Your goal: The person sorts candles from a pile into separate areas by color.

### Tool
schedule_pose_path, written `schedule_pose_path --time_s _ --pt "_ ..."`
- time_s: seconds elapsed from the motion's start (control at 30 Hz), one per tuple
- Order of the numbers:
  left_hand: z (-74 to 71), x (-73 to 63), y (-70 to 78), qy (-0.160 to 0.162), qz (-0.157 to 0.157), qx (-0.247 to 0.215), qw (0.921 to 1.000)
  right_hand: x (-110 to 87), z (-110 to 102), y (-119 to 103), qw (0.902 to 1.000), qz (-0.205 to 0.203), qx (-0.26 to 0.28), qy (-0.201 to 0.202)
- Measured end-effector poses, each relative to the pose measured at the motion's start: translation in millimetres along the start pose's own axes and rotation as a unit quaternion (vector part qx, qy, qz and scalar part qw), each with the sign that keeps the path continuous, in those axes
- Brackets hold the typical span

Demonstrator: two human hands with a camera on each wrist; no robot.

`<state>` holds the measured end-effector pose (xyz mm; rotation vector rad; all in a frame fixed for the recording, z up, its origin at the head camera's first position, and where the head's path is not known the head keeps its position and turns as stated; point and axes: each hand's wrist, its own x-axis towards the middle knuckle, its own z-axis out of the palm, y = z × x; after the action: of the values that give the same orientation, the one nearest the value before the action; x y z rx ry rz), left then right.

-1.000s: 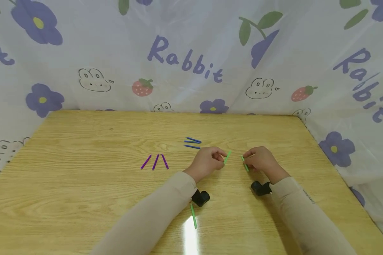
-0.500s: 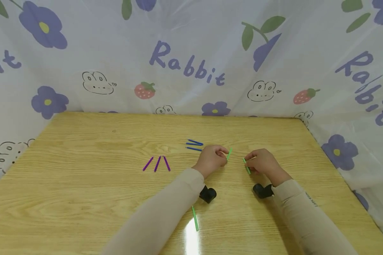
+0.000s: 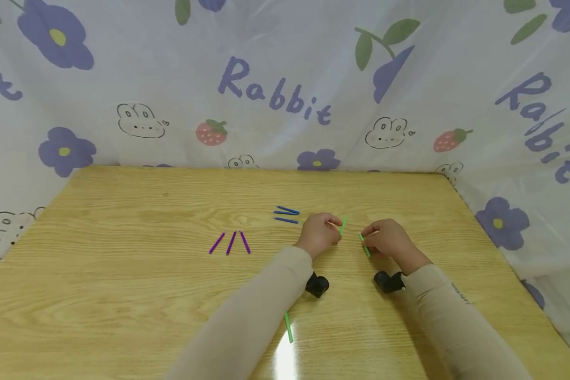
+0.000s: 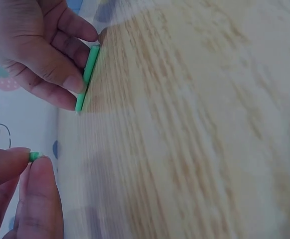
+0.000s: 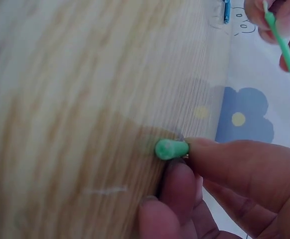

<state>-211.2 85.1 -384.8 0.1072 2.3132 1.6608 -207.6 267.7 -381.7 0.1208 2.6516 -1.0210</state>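
Observation:
My left hand [image 3: 319, 233] pinches a thin green candle [image 3: 343, 226] between thumb and fingers, tilted with its far end up. In the right wrist view a pale wick shows at one end of that candle [image 5: 285, 50]. To the right, my right hand [image 3: 387, 240] pinches a second green candle [image 3: 364, 245]. The left wrist view shows this second candle [image 4: 88, 74] lying along the wood, fingertips around it. A gap separates the two hands. A third green candle [image 3: 288, 327] lies nearer the front, partly hidden by the left sleeve.
Three blue candles [image 3: 286, 220] lie just beyond and left of the left hand. Farther left, three purple candles [image 3: 231, 243] are spread apart on the wooden table [image 3: 123, 295]. Black wrist cameras [image 3: 317, 285] hang under both wrists. A printed rabbit curtain [image 3: 275, 47] stands behind.
My left hand has moved slightly right and away from me, carrying its green candle. The right hand with its candle has stayed nearly in place; the head view shifted a little.

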Motion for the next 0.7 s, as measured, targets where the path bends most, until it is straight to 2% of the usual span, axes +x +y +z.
schedule_pose_path --time_s 0.47,0.7 --pt "16.2 7.2 -1.8 0.013 -0.017 0.013 0.9997 0.0 2.0 1.2 0.9999 -0.007 -0.007 0.007" --pt "20.6 6.1 -3.3 0.009 -0.025 -0.003 0.9996 2.4 1.4 2.0 0.9999 -0.008 -0.014 0.006"
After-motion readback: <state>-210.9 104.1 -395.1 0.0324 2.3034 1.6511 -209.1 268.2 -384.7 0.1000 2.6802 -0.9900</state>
